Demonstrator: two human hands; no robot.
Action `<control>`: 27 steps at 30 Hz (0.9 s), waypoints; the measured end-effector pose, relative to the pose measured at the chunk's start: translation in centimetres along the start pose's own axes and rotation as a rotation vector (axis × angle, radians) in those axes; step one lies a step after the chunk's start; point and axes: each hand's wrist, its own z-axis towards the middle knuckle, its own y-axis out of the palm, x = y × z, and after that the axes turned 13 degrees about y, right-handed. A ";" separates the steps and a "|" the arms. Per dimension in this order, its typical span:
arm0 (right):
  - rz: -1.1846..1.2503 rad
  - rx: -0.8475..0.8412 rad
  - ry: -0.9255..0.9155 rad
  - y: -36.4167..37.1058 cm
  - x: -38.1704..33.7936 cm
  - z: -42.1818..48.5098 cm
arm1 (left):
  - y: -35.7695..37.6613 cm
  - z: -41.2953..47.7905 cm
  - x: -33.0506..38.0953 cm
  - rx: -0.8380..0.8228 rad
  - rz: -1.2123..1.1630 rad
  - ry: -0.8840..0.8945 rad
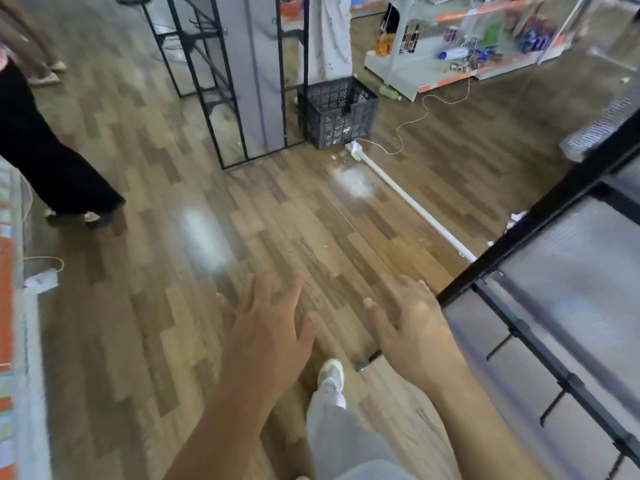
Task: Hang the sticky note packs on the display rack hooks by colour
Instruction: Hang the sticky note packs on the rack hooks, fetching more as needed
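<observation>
Fingers of both hands are lying straight and apart, holding nothing. The left hand and the right hand are hovering palm-down over the wooden floor, the right one just beside the display rack. No sticky note packs are showing near them, and the visible hooks are hanging bare, so by my judgement the hanging is either not begun or between packs. Blur is leaving the goods on the far shelf unreadable, and no brand or label is legible.

light: even indoor, fairly bright
glare: two white patches on the floor
blur: my left hand and right hand smeary, edges bent
</observation>
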 end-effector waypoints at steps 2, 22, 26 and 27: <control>-0.026 -0.007 0.017 0.9 -2.1 3.6 | -0.7 3.1 -1.9 0.000 0.013 -0.037; -0.164 -0.115 -0.106 4.4 -30.3 36.9 | -10.4 34.7 -23.4 0.242 -0.060 -0.194; -0.183 -0.113 -0.115 7.8 -37.8 42.2 | -13.0 40.5 -30.8 0.218 -0.039 -0.240; -0.179 -0.120 -0.114 8.4 -40.0 43.3 | -14.0 41.7 -32.6 0.214 -0.037 -0.237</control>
